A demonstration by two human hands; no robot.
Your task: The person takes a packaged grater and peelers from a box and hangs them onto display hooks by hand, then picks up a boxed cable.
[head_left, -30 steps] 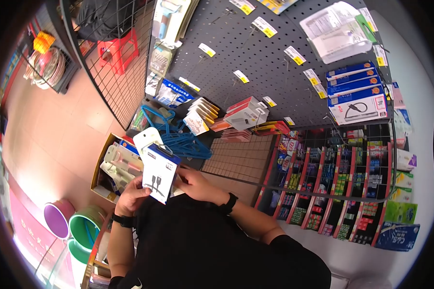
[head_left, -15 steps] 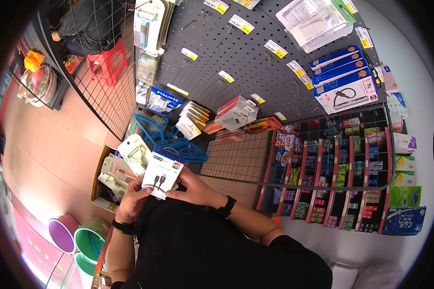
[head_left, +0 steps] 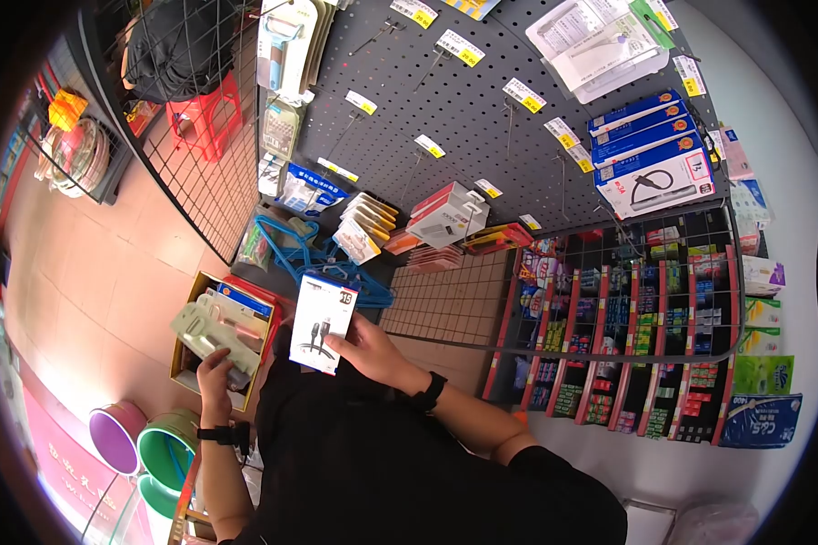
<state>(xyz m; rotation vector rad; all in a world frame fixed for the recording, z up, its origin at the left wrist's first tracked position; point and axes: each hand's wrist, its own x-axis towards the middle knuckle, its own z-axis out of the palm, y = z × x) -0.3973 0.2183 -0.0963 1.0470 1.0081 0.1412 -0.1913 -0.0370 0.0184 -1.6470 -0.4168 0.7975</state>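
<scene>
My right hand (head_left: 373, 352) grips a white and blue boxed charging cable (head_left: 322, 322) by its right side, with the thumb across the front. Two black plugs are printed on the box. Lower left, my left hand (head_left: 214, 381) pinches the bottom edge of a pale blister pack (head_left: 204, 331). This pack lies tilted over an open yellow carton (head_left: 184, 363), and its contents are hard to make out. Other packs, one with a blue top (head_left: 245, 302), sit inside the carton.
Ahead stands a dark pegboard (head_left: 482, 100) with hooks and price tags. Boxed cables (head_left: 654, 186) hang at its right, blue hangers (head_left: 286, 236) low on its left. A wire grid (head_left: 195, 182) divides off a seated person. Buckets (head_left: 168, 450) stand lower left; shelves of small packets (head_left: 600, 345) are right.
My left hand has left the cable box and moved down-left with the blister pack, over the carton. My right hand now holds the cable box alone, slightly further right.
</scene>
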